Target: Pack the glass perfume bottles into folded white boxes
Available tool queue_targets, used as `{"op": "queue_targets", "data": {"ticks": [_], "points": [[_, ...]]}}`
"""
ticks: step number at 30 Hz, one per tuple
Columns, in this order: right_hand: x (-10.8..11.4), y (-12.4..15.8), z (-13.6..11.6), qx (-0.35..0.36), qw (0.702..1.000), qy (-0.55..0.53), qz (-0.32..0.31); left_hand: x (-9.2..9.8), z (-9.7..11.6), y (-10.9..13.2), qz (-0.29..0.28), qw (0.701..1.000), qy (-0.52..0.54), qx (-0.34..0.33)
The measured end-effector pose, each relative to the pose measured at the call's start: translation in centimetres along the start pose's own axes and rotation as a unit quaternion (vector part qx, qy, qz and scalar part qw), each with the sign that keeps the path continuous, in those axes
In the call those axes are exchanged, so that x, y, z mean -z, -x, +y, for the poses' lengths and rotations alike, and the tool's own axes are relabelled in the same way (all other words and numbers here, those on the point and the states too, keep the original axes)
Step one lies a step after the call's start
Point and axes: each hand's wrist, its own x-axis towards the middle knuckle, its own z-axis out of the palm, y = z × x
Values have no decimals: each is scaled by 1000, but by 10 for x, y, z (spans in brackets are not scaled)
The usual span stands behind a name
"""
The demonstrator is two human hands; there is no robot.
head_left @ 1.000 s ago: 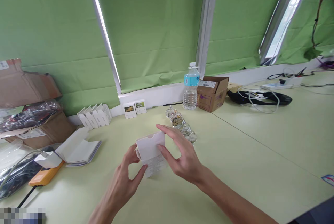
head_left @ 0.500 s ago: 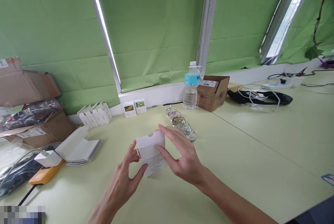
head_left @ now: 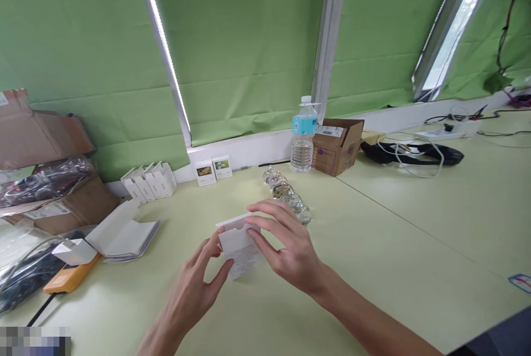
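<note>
White card box [head_left: 237, 241] between left hand [head_left: 191, 292], right hand [head_left: 286, 248]

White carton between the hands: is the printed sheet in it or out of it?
Partly out: the printed sheet sticks out below the white carton, which sits gripped between the left hand and right hand.

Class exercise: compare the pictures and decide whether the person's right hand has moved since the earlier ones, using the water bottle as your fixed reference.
Yes: the right hand has shifted slightly down the view, toward the person and away from the plastic water bottle.
</note>
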Motion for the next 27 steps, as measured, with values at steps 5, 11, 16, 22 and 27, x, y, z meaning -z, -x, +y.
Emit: {"op": "queue_targets", "data": {"ticks": [5,11,16,22,27], "points": [[-4,2,-5,45,998,0,-53,3,5,-3,-14,1000,8,-21],[-9,7,-10,48,996,24,-71,4,6,-3,-20,1000,16,-9],[-12,10,-5,20,996,60,-68,4,7,-3,-24,999,29,-16],[-13,9,-3,44,995,66,-60,1,2,-1,-11,1000,18,5],[-10,9,-5,51,995,63,-55,-2,-1,1,1,1000,14,19]]}}
